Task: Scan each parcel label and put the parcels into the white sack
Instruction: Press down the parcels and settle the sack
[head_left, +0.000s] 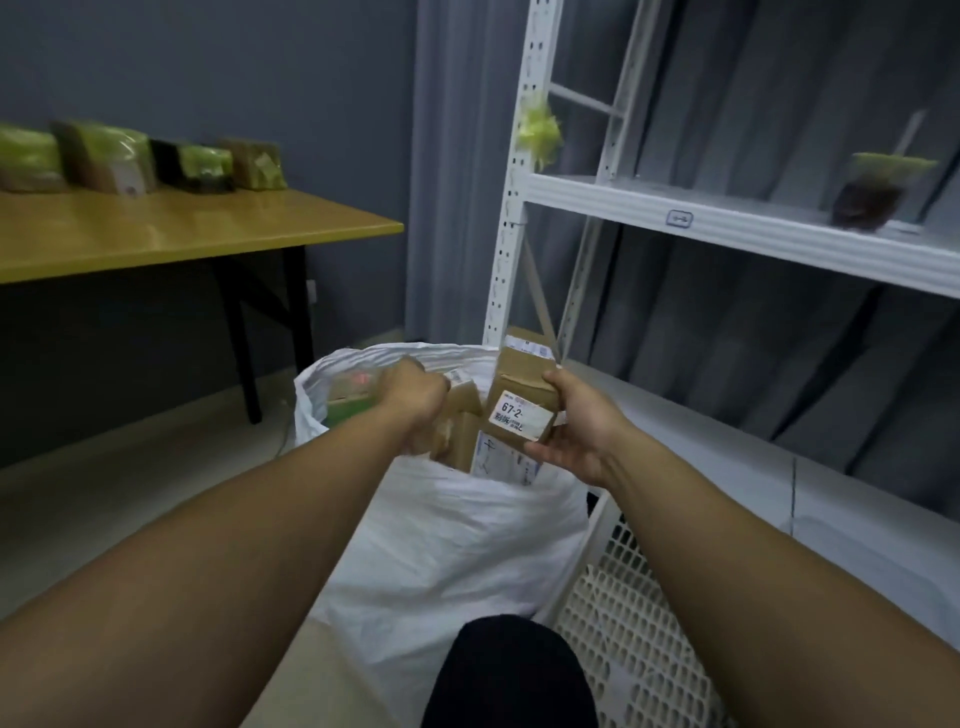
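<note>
A yellow-topped wooden table (197, 228) with wrapped packages (130, 158) stands left against the grey wall. White metal shelving (727, 228) on the right holds 1 lidded drink cup (878, 192). Below me the white sack (457, 530) gapes, with cardboard parcels (460, 421) inside. My right hand (582, 431) grasps the labelled "67-2" parcel (524, 400) over its mouth. My left hand (415, 400) is curled inside the sack, and I cannot tell whether it grasps anything.

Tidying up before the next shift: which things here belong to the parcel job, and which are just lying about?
Job: white sack; labelled box in right hand; second box gripped by left hand; wrapped packages on the table, probably.
Lying about: drink cup; yellow ribbon; perforated basket.
</note>
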